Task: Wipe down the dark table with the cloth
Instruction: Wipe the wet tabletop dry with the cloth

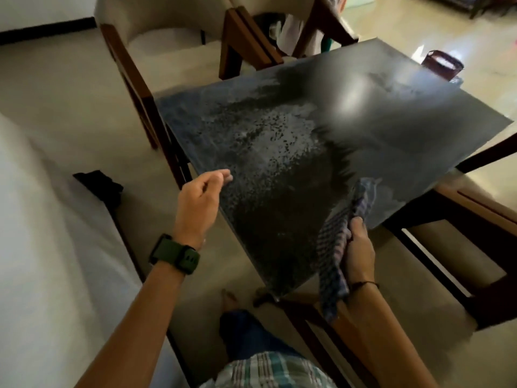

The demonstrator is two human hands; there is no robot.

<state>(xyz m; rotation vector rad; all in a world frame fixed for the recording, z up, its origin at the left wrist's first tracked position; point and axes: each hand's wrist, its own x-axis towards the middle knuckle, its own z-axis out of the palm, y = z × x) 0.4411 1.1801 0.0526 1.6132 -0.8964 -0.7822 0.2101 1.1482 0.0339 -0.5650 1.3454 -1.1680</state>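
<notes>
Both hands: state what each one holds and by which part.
The right hand grips the checked cloth around its bunched middle; one end lies on the dark table, the other hangs below the hand. The left hand holds nothing.

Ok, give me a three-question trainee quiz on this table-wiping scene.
1. Which hand grips the checked cloth?
2. True or false: the left hand presses flat on the dark table.
3. The speckled wet patch lies on which side of the table: A) left, B) far right, C) nowhere?

Key:
1. The right hand.
2. False; its fingers are loosely curled at the table's left edge, holding nothing.
3. A.
</notes>
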